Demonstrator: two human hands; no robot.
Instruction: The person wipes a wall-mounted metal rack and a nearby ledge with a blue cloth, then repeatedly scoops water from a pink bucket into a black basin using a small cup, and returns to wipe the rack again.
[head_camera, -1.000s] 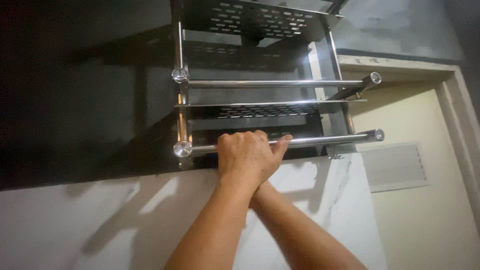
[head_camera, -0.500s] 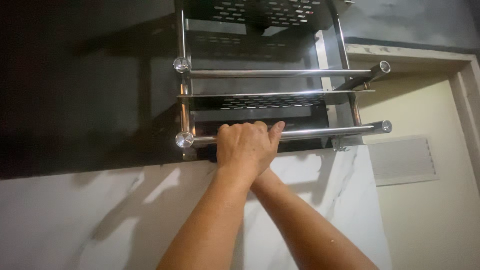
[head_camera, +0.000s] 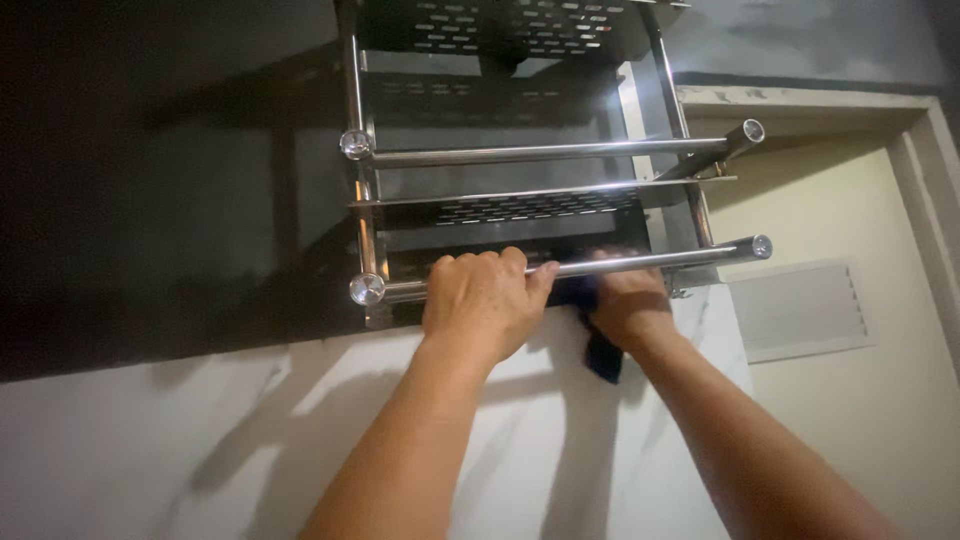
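Note:
A steel wall rack (head_camera: 362, 215) with perforated shelves hangs high on a dark wall, seen from below. My left hand (head_camera: 482, 303) grips its lowest front rail (head_camera: 670, 259) near the left end. Just to the right, my right hand (head_camera: 630, 303) holds a dark cloth (head_camera: 598, 345) under the bottom shelf, behind the same rail. The cloth hangs down past the hand over the white marble wall panel (head_camera: 150, 430).
A second rail (head_camera: 540, 153) and an upper perforated shelf (head_camera: 500, 25) sit above. To the right are a cream wall, a white vent cover (head_camera: 800, 310) and a pale door or window frame (head_camera: 930, 140). The rail ends stick out toward me.
My right hand has come out from behind the left hand and moved right along the bottom of the rack, and the dark cloth now shows. The left hand keeps its grip.

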